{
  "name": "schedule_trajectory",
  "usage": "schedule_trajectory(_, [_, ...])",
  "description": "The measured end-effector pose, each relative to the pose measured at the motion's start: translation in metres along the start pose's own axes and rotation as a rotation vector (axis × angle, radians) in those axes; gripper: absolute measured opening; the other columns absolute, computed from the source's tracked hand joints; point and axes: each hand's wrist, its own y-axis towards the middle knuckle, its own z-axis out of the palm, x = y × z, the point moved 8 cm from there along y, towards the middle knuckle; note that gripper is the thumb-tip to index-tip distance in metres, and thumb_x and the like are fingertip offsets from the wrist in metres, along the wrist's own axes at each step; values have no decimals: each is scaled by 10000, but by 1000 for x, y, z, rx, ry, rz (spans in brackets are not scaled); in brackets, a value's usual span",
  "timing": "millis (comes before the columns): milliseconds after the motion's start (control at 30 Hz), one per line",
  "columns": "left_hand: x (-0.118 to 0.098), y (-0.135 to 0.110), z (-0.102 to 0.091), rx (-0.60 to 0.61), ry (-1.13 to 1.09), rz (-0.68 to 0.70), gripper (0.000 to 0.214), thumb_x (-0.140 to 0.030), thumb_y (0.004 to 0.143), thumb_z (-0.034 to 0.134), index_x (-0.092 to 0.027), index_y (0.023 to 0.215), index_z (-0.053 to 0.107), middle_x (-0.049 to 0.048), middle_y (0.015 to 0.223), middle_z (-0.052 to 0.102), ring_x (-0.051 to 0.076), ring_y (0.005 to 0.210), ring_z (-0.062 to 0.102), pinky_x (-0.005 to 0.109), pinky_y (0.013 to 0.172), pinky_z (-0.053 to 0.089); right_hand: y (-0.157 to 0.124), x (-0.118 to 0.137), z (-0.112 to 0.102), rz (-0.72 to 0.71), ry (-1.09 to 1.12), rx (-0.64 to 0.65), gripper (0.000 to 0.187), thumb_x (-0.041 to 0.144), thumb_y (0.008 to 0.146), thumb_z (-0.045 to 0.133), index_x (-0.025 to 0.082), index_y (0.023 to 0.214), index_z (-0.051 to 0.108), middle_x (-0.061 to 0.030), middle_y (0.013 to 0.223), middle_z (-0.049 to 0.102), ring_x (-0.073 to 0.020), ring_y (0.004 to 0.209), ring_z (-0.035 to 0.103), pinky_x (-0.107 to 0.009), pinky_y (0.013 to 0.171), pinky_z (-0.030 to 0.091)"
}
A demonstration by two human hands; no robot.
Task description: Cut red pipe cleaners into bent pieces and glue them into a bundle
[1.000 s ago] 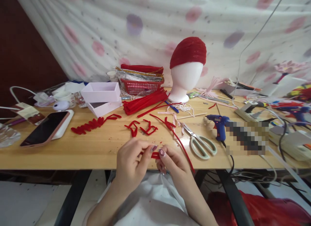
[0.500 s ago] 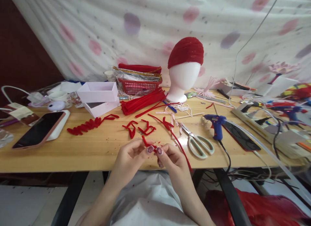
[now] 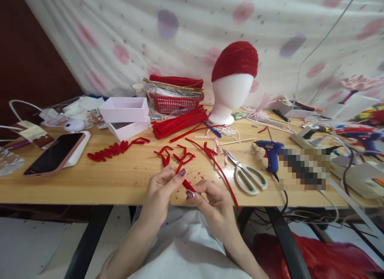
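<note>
Between my hands, just above the table's front edge, is a short red pipe cleaner [image 3: 188, 185]. My left hand [image 3: 163, 191] pinches its upper end between thumb and fingers. The thumb and fingertips of my right hand [image 3: 214, 203] are closed on its lower end. Beyond my fingers lie two bent red pipe cleaner shapes, one at the left [image 3: 164, 154] and one at the right [image 3: 184, 155]. A long red pipe cleaner [image 3: 220, 171] stretches past my right hand to the table edge. Scissors [image 3: 247, 175] with pale green handles lie to the right of it.
Further back are a red pipe cleaner bundle [image 3: 177, 122], a red basket [image 3: 177, 105] and a white foam head [image 3: 231, 95] with a red cap. White boxes [image 3: 124, 111], a phone [image 3: 55, 153] and a leaf-like red strip [image 3: 109, 151] are at left. A blue glue gun [image 3: 271, 153] is at right.
My hands have moved apart, my right hand slightly lower, and more of the red pipe cleaner shows between them. The camera view has shifted a little.
</note>
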Motion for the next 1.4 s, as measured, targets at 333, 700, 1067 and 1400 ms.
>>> schedule_trajectory(333, [6, 5, -5, -62, -82, -54, 324, -312, 635, 827, -186, 446, 595, -19, 658, 546, 125, 688, 515, 265, 718, 448, -3, -13, -1, 62, 92, 2, 120, 302, 811, 797, 226, 738, 739, -3, 706, 712, -165, 661, 609, -288, 642, 466])
schedule_trajectory(700, [-7, 4, -8, -39, 178, 102, 361, -432, 756, 771, -203, 523, 617, -3, 667, 563, 154, 707, 512, 269, 705, 436, 0, -13, 8, 143, 173, 19, 248, 451, 851, 758, 213, 790, 731, -17, 724, 692, -162, 681, 619, -273, 662, 503])
schedule_trajectory(1067, [-43, 7, -40, -63, 543, 291, 485, -445, 948, 555, -236, 512, 586, -24, 477, 472, 167, 563, 536, 278, 628, 436, 3, -3, -10, 64, 282, -130, 198, 407, 806, 802, 231, 746, 736, 4, 663, 671, -148, 633, 581, -250, 628, 477])
schedule_trajectory(1400, [3, 2, -7, 55, 26, -11, 219, -395, 741, 837, -192, 717, 759, -1, 721, 703, 129, 715, 605, 225, 709, 475, -2, -16, 4, 196, 321, -11, 142, 378, 807, 823, 246, 813, 774, 8, 741, 665, -127, 678, 562, -219, 632, 463])
